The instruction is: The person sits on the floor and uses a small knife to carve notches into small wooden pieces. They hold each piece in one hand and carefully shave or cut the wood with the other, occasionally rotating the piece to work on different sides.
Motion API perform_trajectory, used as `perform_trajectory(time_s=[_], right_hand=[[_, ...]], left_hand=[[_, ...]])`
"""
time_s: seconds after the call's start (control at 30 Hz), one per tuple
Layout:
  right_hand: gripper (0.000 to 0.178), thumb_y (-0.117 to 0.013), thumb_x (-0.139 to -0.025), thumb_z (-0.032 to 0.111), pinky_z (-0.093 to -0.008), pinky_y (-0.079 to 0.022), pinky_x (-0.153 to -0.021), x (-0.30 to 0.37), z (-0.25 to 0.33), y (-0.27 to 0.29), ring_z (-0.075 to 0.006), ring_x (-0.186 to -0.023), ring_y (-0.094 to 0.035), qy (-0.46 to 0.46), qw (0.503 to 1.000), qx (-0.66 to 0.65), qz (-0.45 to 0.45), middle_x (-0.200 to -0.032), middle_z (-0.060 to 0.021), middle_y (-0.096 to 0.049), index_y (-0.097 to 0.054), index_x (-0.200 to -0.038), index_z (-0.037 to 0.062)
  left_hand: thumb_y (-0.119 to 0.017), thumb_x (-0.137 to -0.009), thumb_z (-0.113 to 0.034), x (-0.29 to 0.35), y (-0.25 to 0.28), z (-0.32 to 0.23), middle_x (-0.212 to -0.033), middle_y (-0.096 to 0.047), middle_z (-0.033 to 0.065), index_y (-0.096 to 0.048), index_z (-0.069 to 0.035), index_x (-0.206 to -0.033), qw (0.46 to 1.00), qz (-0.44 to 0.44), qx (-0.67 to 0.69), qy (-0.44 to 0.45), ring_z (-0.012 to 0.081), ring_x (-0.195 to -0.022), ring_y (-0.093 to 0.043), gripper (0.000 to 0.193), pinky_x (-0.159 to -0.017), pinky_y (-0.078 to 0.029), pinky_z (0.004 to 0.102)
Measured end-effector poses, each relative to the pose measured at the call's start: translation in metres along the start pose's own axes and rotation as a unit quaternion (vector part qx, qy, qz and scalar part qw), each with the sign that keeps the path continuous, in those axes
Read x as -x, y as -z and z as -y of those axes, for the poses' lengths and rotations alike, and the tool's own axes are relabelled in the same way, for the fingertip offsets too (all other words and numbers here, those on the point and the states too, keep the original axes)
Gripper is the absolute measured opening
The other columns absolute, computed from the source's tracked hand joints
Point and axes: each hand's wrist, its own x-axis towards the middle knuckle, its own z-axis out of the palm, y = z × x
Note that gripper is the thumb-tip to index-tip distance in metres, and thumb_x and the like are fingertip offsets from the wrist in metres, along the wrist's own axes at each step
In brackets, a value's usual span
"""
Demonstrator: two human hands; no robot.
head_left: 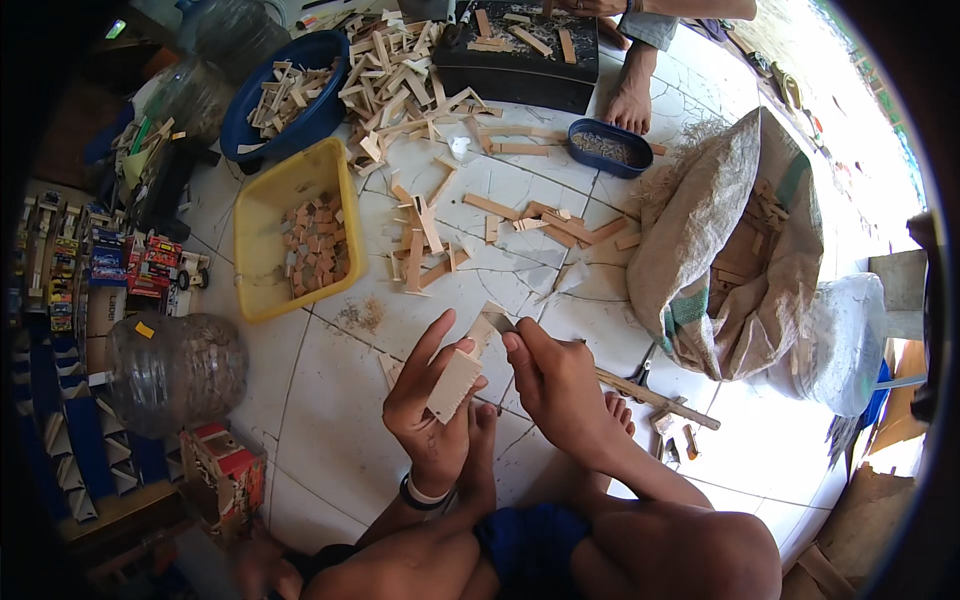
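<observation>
My left hand (428, 418) grips a small pale wooden piece (455, 386) with a finely notched edge, its flat face turned up. Its fingers partly hide another light wooden part (481, 333) reaching toward my right hand. Close beside it, my right hand (562, 402) is closed, thumb against forefinger, on a small flat grey piece (500, 322) that looks like a blade; most of it is covered by the fingers. The tip of the grey piece meets or overlaps the light wood; I cannot tell which. Below the hands, my bare feet rest on the tiles.
Ahead lie wooden strips (415, 245) and joined pieces (570, 222). A yellow tub (248, 225) holds small wooden blocks; a blue basin (240, 110) stands behind it. At right is an open sack (675, 240). Another person's foot (628, 95) is beside a black box (520, 85).
</observation>
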Motion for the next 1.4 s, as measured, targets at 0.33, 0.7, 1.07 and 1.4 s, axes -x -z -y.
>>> perform_trajectory(time_s=[0.33,0.7,1.07,1.4], right_hand=[[0.023,-0.057,-0.108,0.022,-0.0527,-0.045,-0.052,-0.002,-0.003,0.005,-0.0473,-0.057,-0.059,0.009,1.000,0.003,-0.011,-0.059,-0.0222,-0.057,-0.053,-0.094,0.0037],[0.023,-0.056,-0.108,0.023,-0.0544,-0.047,-0.055,-0.003,-0.003,0.000,-0.0478,-0.061,-0.061,-0.016,0.999,0.000,-0.040,-0.061,-0.0219,-0.059,-0.053,-0.095,0.0038],[0.026,-0.057,-0.108,0.024,-0.0528,-0.047,-0.054,-0.002,-0.004,-0.003,-0.0484,-0.059,-0.059,-0.017,1.000,-0.008,-0.004,-0.060,-0.0231,-0.057,-0.056,-0.091,0.0040],[0.026,-0.058,-0.108,0.023,-0.0522,-0.046,-0.053,-0.001,-0.007,-0.008,-0.0481,-0.059,-0.059,-0.017,0.999,-0.029,-0.004,-0.059,-0.0222,-0.056,-0.055,-0.090,0.0036]], left_hand=[[-0.074,-0.096,-0.008,0.002,0.002,0.003,-0.139,-0.064,0.0261,-0.069,0.012,-0.117,0.999,0.013,-0.026,-0.016,0.0221,-0.106,-0.070,0.029,-0.091,-0.058,0.0324],[-0.072,-0.099,-0.008,0.005,0.006,0.014,-0.142,-0.061,0.0273,-0.066,0.013,-0.119,0.999,0.018,-0.015,-0.034,0.0219,-0.109,-0.068,0.030,-0.092,-0.060,0.0330],[-0.073,-0.093,-0.001,0.007,0.004,0.016,-0.132,-0.070,0.0214,-0.072,0.009,-0.117,0.998,-0.051,0.006,0.033,0.0193,-0.097,-0.071,0.026,-0.084,-0.058,0.0310],[-0.072,-0.096,0.000,0.008,0.003,0.014,-0.136,-0.068,0.0211,-0.070,0.009,-0.121,0.996,-0.057,0.055,0.042,0.0199,-0.107,-0.070,0.027,-0.088,-0.058,0.0304]])
